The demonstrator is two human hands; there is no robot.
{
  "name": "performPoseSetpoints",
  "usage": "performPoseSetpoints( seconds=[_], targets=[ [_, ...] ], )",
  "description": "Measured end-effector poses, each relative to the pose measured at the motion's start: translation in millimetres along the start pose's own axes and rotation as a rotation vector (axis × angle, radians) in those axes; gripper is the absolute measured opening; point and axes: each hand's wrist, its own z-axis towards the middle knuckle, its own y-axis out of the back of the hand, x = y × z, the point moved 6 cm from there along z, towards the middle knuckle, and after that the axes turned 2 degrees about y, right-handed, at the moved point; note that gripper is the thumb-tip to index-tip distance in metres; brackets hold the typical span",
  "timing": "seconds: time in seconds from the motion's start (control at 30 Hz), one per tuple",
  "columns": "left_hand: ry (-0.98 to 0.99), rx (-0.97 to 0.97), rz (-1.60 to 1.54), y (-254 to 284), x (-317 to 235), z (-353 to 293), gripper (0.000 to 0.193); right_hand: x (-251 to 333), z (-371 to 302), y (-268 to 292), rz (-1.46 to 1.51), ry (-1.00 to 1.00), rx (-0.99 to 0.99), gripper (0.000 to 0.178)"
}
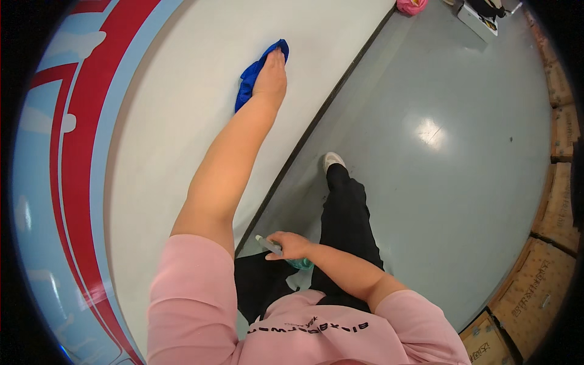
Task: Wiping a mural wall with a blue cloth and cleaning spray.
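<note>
Left grip atop blue cloth, cloth jutting out leftward.

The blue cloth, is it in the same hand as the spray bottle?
No, the left hand is on the blue cloth, while the right hand holds the spray bottle.

One left hand and one blue cloth show at upper centre; one right hand and one spray bottle at lower centre. One shoe shows mid-frame, at least five cardboard boxes at right.
</note>
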Motion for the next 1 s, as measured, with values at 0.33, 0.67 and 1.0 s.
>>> performPoseSetpoints(
  seconds=[0.33,0.67,1.0],
  targets=[
    [0.114,-0.07,-0.328,-4.8,31.2,-69.3,0.042,8.9,-4.5,0.8,-0.051,-0.008,-0.064,0.063],
    [0.09,0.01,-0.657,-97.1,16.4,-438.4,0.039,20.2,-25.9,4.1,-0.158,0.013,-0.318,0.062],
    [1.081,0.601,-0.736,-107.5,38.8,-698.2,0.037,117.5,-66.2,70.7,0.164,0.3,-0.39,0.034]
  ],
)
